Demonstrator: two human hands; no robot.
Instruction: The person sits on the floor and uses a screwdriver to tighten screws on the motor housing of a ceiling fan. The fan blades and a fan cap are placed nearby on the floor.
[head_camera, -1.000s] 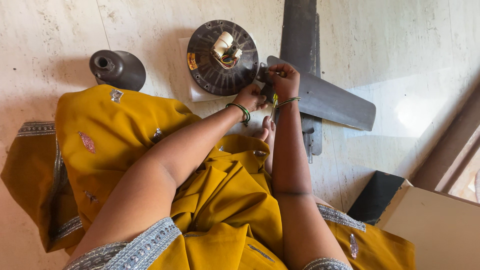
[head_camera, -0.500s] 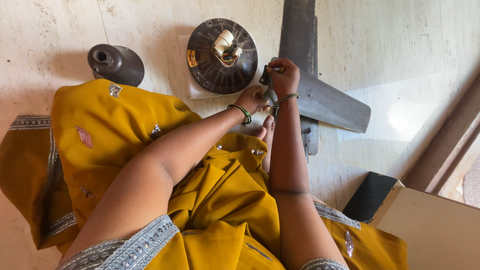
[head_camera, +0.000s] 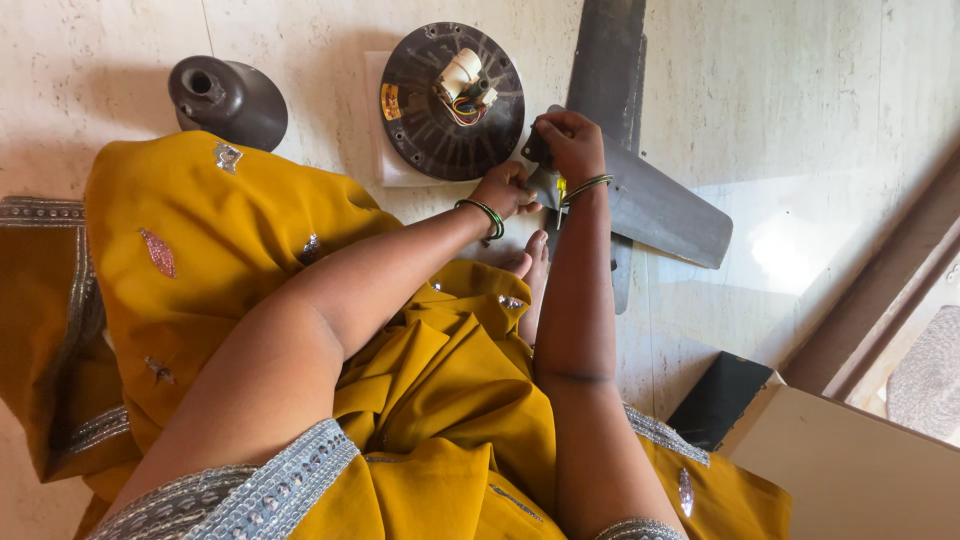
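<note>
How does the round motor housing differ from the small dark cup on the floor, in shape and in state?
The motor housing is a flat, wide disc with coloured wires and a pale part at its centre; the cup-shaped cover is smaller, bell-shaped and bare. The housing rests on a white pad next to both hands; the cover lies on its side, apart from them. Both are dark brown.

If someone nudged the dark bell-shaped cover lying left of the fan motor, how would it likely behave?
The bell-shaped cover looks rigid and hollow, so probably light. It lies tilted on its rounded side on the smooth floor, so a push would likely make it roll in a curve or slide. Its glossy surface may be slippery to grip.
</note>
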